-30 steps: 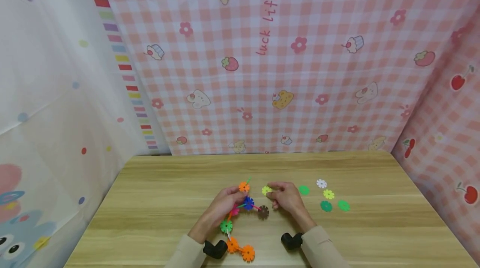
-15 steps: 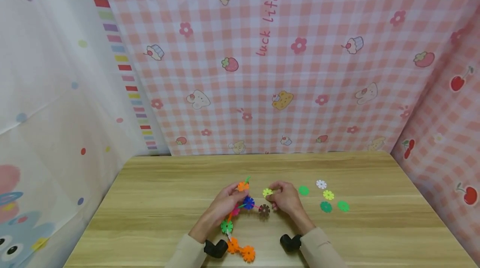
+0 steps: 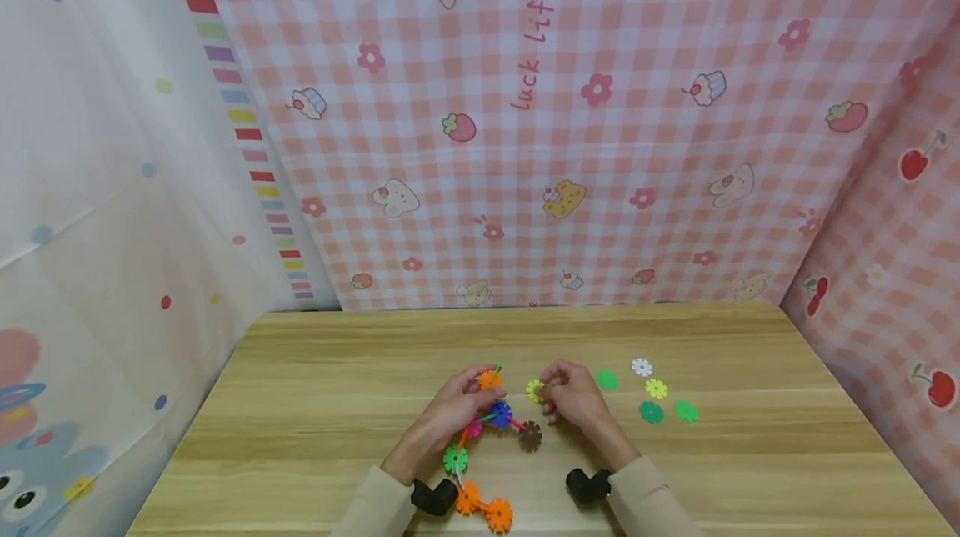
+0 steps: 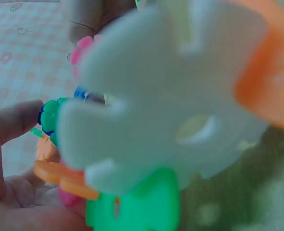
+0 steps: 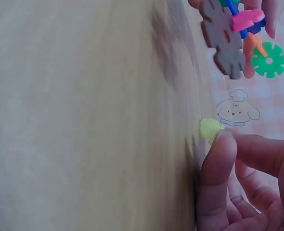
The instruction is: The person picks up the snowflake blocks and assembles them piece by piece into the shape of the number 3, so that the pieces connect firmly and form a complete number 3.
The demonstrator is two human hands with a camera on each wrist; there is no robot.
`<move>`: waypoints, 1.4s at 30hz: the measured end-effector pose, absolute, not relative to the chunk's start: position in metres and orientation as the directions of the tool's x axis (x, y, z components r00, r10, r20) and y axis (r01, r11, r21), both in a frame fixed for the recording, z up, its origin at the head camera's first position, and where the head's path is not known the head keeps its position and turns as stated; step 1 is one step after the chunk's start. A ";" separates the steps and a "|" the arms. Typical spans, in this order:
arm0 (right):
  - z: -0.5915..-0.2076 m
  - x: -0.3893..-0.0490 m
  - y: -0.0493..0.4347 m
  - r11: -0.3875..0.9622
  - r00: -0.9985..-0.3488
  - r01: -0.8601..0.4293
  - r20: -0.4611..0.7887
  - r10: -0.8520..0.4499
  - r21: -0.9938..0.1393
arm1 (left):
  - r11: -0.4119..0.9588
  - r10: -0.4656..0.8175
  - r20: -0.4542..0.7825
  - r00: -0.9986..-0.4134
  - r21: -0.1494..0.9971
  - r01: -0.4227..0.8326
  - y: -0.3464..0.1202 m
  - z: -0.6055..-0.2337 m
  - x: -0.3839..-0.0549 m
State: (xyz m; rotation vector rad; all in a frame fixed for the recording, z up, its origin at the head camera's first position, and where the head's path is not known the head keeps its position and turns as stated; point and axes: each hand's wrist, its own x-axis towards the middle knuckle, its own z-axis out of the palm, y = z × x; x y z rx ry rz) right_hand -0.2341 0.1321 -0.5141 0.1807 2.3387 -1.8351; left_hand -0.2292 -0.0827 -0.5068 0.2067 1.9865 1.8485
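My left hand (image 3: 450, 405) grips a linked chain of slotted snowflake discs, its thumb near the blue disc (image 3: 501, 414) and an orange disc (image 3: 490, 378) at its fingertips. A brown disc (image 3: 531, 436) sticks out toward the right. Lower down hang a green disc (image 3: 455, 459) and joined orange discs (image 3: 499, 514). Up close in the left wrist view, a blurred white disc (image 4: 146, 91) covers much of the chain. Between thumb and forefinger, my right hand (image 3: 573, 395) pinches a yellow disc (image 5: 210, 128), apart from the chain.
Right of my right hand, loose discs lie flat on the wooden table (image 3: 315, 404): white (image 3: 642, 367), yellow (image 3: 656, 388), dark green (image 3: 651, 413) and lighter green (image 3: 686, 411). A checked cloth (image 3: 480, 162) hangs behind the table's far edge.
My left hand and the chain have shifted slightly nearer and to the right. The brown disc sits a little lower. The yellow disc stays pinched and has come slightly nearer.
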 end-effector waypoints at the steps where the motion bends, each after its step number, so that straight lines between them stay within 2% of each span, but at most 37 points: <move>1: -0.514 -0.234 0.133 0.229 -0.979 0.195 -0.202 -0.010 -0.954 | 0.118 0.387 -0.200 -0.900 0.979 -0.167 -0.083 -0.507 -0.229; 9: -0.512 -0.231 0.135 0.153 -0.982 0.180 -0.186 -0.020 -0.972 | 0.151 0.408 -0.194 -0.892 0.978 -0.144 -0.083 -0.509 -0.230; 19: -0.507 -0.232 0.134 -0.002 -0.988 0.155 -0.155 0.004 -0.988 | 0.149 0.385 -0.223 -0.896 0.973 -0.178 -0.078 -0.507 -0.231; 32: -0.489 -0.231 0.122 -0.056 -0.996 0.074 -0.077 0.045 -0.996 | 0.208 0.371 -0.197 -0.907 0.970 -0.126 -0.074 -0.504 -0.231; 42: -0.487 -0.232 0.121 -0.052 -0.998 0.052 -0.054 0.042 -0.997 | 0.177 0.383 -0.191 -0.904 0.976 -0.131 -0.071 -0.503 -0.231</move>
